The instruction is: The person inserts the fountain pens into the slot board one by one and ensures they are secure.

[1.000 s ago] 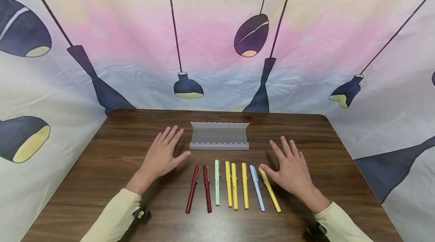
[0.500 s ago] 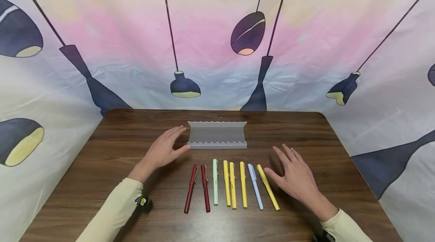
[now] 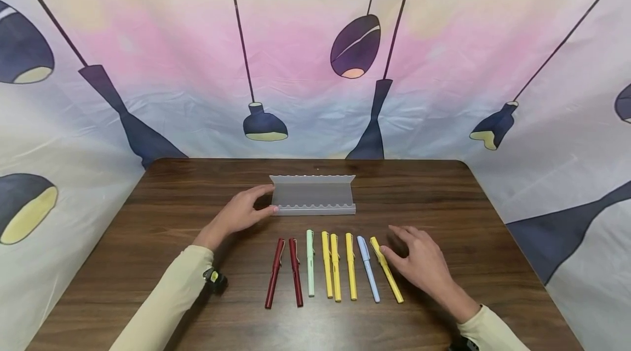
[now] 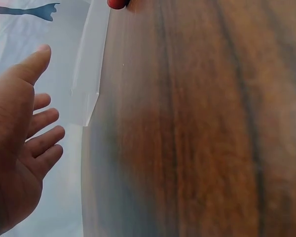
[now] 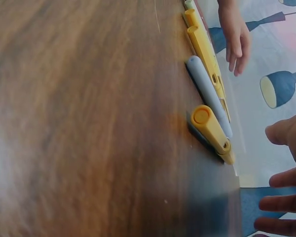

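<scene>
Translucent rack (image 3: 313, 194) lies beside the left grip (image 3: 240, 212), rightmost yellow pen (image 3: 387, 271) beside the right grip (image 3: 422, 259), both grips parted, holding nothing.

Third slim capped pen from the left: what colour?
Pale green slim capped pen, clearest in the head view.

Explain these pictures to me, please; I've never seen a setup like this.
There's no machine, just a person's bare hands. The wide view comes from a head-worn camera; the close ones come from wrist cameras. On the wooden table lie two dark red pens, a pale green pen, four yellow pens and a light blue pen. Beyond them sits a translucent tray with scalloped edges. The left hand is at its left end; I can't tell whether they touch. The right hand, beside the rightmost yellow pen, holds nothing.
</scene>
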`<state>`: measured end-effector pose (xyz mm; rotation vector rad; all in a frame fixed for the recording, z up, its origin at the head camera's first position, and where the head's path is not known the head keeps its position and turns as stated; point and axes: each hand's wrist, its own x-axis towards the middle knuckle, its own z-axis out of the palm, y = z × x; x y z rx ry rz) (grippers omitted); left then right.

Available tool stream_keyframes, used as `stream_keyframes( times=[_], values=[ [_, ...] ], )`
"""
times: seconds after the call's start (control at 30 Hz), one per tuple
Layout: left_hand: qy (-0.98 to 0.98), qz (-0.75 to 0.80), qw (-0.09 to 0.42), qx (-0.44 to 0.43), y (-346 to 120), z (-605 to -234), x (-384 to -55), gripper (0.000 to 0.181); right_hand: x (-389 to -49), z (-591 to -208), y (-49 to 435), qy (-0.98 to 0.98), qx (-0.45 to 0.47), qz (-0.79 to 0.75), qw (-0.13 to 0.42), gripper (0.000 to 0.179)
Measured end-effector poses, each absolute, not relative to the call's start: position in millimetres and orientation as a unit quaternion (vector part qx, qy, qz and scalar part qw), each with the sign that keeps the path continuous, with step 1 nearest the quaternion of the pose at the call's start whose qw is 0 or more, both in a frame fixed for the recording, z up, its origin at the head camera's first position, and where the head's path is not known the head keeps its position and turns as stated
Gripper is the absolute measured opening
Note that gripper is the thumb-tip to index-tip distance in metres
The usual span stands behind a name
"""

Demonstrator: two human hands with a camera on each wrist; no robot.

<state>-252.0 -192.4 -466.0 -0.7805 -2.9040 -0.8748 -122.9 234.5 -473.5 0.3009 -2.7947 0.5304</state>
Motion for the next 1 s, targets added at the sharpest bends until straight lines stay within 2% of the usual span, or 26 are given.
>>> stream_keyframes(
  times=[0.53, 1.0],
  values=[
    [-0.919, -0.289, -0.029, -0.268, -188.4, -475.5, -273.1, 0.064, -128.6, -480.9, 220.4, -0.969, 0.076, 0.229, 0.048, 0.039],
    [-0.922, -0.277, -0.034, -0.268, -191.3, -485.8, -284.8, 0.062, -136.7, -485.6, 214.3, -0.969, 0.061, 0.236, 0.027, 0.04]
  ],
)
